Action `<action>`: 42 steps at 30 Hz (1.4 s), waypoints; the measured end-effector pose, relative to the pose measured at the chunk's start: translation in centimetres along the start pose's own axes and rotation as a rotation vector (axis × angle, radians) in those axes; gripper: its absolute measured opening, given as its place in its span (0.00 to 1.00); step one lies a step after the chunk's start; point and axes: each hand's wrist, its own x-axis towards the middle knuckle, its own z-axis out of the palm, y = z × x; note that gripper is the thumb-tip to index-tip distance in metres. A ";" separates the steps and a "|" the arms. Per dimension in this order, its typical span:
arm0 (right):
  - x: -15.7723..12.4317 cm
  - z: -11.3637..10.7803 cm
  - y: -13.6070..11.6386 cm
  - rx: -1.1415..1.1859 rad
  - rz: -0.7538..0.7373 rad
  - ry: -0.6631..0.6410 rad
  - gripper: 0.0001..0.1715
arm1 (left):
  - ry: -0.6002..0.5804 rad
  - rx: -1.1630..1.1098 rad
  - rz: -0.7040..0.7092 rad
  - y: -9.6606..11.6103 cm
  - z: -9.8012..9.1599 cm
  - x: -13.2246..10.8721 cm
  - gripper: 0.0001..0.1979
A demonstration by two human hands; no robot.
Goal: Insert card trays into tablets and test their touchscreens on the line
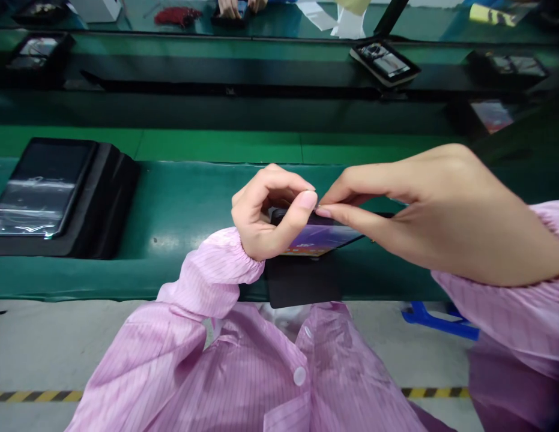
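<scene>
A tablet (pixel 313 240) with a lit purple and orange screen is tilted up above the bench, its top edge nearest my fingers. My left hand (pixel 274 210) is closed at its upper left edge, thumb and forefinger together and the other fingers curled partly out of sight. From the right comes my right hand (pixel 423 210), thumb and forefinger pinched at the same top edge, almost touching the left thumb. Whatever lies between the right fingertips is too small to name. Below the screen a flat black panel (pixel 304 282) reaches over the bench's near edge.
On the left of the green bench (pixel 184 222), a film-covered tablet (pixel 45 186) rests on stacked black foam trays (pixel 110 204). Across a green strip, another line carries more devices, including a tablet (pixel 387 63). A co-worker's hands (pixel 236 7) show at the top. A blue stool (pixel 436 321) stands below right.
</scene>
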 end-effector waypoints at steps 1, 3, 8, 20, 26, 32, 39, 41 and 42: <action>-0.1 0.1 0.0 -0.009 0.001 0.003 0.17 | 0.005 -0.012 0.007 -0.1 0.0 0.0 0.12; -0.1 0.4 -0.1 -0.010 0.012 0.014 0.16 | 0.003 -0.036 0.028 -0.3 0.1 0.0 0.11; 0.5 0.1 0.5 0.124 0.088 0.048 0.16 | 0.037 -0.068 -0.033 -1.0 0.3 0.7 0.12; -3.5 13.1 9.1 0.558 0.174 0.448 0.46 | 0.127 -0.052 -0.183 -6.6 1.5 5.4 0.15; -0.4 13.1 11.6 0.313 0.187 0.478 0.38 | 0.157 -0.087 -0.213 -8.8 2.0 7.3 0.13; -1.1 14.3 10.7 -0.296 0.159 0.730 0.40 | 0.189 -0.103 -0.237 -10.5 1.9 7.6 0.11; 0.7 16.3 8.3 -0.556 0.038 0.494 0.40 | 0.172 -0.092 -0.194 -10.6 1.9 7.8 0.12; 0.6 17.0 8.0 -0.534 0.069 0.453 0.41 | 0.174 -0.081 -0.194 -10.7 1.8 7.8 0.12; 0.3 17.3 7.8 -0.529 0.076 0.445 0.42 | 0.178 -0.078 -0.198 -10.8 1.8 7.8 0.12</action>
